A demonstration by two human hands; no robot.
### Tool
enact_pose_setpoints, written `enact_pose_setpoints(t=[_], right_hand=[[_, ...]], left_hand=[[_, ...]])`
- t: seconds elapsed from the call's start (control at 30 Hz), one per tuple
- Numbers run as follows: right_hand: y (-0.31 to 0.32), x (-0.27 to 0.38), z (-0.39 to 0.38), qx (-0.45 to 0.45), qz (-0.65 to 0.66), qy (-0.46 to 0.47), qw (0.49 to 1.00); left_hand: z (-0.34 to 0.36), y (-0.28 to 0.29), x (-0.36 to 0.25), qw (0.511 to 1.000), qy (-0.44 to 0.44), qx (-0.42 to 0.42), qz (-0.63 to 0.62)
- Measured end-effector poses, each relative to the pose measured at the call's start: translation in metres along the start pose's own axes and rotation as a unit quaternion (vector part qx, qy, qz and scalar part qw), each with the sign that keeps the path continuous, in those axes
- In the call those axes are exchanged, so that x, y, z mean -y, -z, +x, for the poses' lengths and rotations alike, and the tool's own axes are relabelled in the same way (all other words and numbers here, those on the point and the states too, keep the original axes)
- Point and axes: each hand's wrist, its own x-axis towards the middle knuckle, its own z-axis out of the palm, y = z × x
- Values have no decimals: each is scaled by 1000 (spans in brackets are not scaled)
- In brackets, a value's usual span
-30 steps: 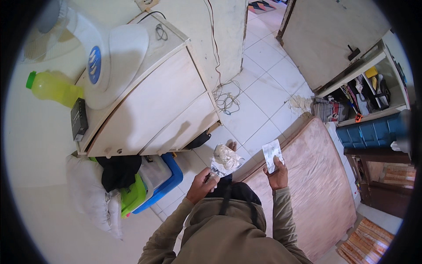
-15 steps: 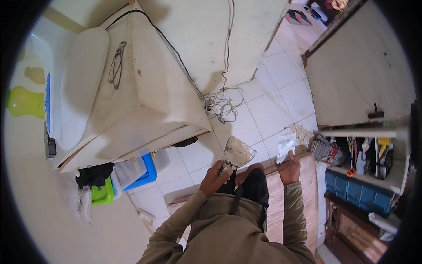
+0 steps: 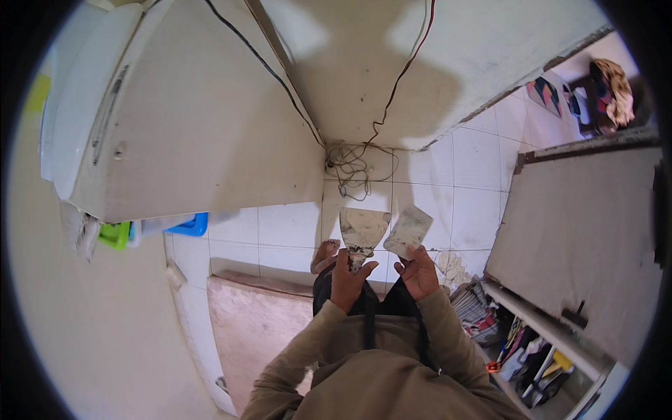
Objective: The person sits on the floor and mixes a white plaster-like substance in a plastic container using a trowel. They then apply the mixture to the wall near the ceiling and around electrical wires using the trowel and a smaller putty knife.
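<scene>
My left hand [image 3: 348, 283] is closed on the handle of a putty knife [image 3: 365, 225], its wide blade coated with beige paste and some dark marks. My right hand [image 3: 418, 274] grips a thin rectangular scraper plate [image 3: 409, 228], smeared grey, held just right of the knife without visibly touching it. Both tools are above the white tiled floor [image 3: 423, 168] in front of me. A bare foot [image 3: 326, 253] shows beside my left hand, below the knife.
A pale cabinet [image 3: 203, 133] stands left, beside a wall [image 3: 378, 70] with hanging wires and tangled cables [image 3: 348, 168] at its foot. A door [image 3: 574, 217] and cluttered shelf unit [image 3: 542, 364] are right. Plastic bins [image 3: 183, 225] and a pink mattress [image 3: 252, 315] lie lower left.
The view has swung round toward the wall corner, the mattress shifting from right to lower left. My two tools have come closer together, the plate now tilted.
</scene>
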Motion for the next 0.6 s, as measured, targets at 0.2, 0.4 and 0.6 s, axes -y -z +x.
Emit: enact_pose_setpoints(t=[0.2, 0.4, 0.6], right_hand=[[44, 40, 42, 1, -131, -112, 985], [60, 67, 93, 102, -238, -226, 939], [204, 83, 339, 129, -545, -206, 803]], left_hand=[[-4, -112, 31, 963, 77, -223, -133], [13, -151, 71, 887, 162, -339, -269], [56, -131, 179, 883, 107, -393, -232]])
